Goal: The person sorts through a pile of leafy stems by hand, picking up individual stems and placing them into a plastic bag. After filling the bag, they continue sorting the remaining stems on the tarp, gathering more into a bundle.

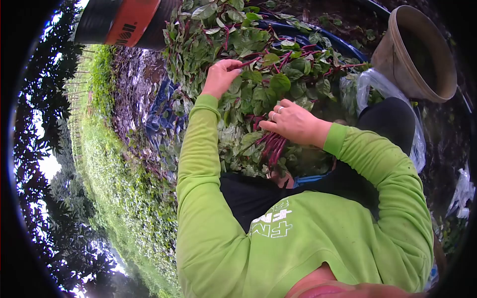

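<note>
Red-stemmed leafy greens [233,44], which look like Malabar spinach, lie heaped in front of me. My left hand [221,77] reaches over the pile, thumb and fingers pinched on a reddish stem [252,61] that runs right into the leaves. Closer to my body, my right hand [294,120], with rings on its fingers, is curled round a bunch of greens. That bunch's cut red stems [274,147] point down toward my lap. The right palm and the middle of the bunch are hidden.
A large beige bucket [392,54] stands tilted at the upper right, beside a clear plastic bag [370,84]. A black and red drum [131,22] is at the upper left. Blue sheeting [161,111] and growing plants lie to the left.
</note>
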### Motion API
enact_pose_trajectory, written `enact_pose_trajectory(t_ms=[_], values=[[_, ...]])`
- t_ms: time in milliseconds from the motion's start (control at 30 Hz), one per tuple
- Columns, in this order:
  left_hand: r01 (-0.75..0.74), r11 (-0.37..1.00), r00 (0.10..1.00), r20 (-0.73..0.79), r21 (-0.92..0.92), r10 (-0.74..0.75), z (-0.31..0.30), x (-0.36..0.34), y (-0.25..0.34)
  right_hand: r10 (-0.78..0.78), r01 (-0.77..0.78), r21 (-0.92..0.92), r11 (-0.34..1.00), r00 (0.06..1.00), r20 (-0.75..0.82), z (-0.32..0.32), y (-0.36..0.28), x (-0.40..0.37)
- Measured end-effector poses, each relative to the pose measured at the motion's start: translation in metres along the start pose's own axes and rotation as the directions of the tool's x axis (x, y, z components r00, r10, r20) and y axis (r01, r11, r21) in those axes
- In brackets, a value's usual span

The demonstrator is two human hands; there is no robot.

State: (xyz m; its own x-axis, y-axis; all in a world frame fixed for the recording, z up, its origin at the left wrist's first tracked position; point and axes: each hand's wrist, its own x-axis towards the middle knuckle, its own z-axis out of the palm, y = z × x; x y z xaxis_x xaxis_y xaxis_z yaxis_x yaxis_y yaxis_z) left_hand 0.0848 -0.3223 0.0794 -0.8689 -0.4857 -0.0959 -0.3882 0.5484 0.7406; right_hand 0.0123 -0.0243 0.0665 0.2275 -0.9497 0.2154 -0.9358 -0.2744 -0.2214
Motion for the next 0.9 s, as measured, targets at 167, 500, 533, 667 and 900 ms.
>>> enact_pose_trajectory(t_ms=[167, 500, 533, 667, 900], values=[[0.020, 0.975, 0.998, 0.055, -0.220, -0.008, 0.055, -0.089, 0.015, 0.064, -0.069, -0.044, 0.997, 0.991, -0.115, -0.003, -0.002, 0.002], [0.264, 0.588, 0.956, 0.125, -0.765, -0.266, 0.090, -0.150, 0.010, 0.052, -0.101, -0.182, 0.978, 0.966, -0.254, 0.012, -0.008, 0.005], [0.328, 0.667, 0.942, 0.176, -0.668, -0.287, 0.085, -0.143, 0.015, 0.003, -0.063, -0.205, 0.977, 0.960, -0.281, 0.015, -0.009, 0.003], [0.623, 0.647, 0.781, 0.317, -0.439, -0.538, 0.068, -0.116, 0.064, -0.107, 0.047, -0.241, 0.969, 0.964, -0.244, 0.024, -0.013, 0.002], [0.567, 0.720, 0.821, 0.352, -0.400, -0.450, 0.096, -0.086, 0.039, -0.150, 0.074, -0.227, 0.971, 0.929, -0.339, 0.028, -0.014, 0.002]])
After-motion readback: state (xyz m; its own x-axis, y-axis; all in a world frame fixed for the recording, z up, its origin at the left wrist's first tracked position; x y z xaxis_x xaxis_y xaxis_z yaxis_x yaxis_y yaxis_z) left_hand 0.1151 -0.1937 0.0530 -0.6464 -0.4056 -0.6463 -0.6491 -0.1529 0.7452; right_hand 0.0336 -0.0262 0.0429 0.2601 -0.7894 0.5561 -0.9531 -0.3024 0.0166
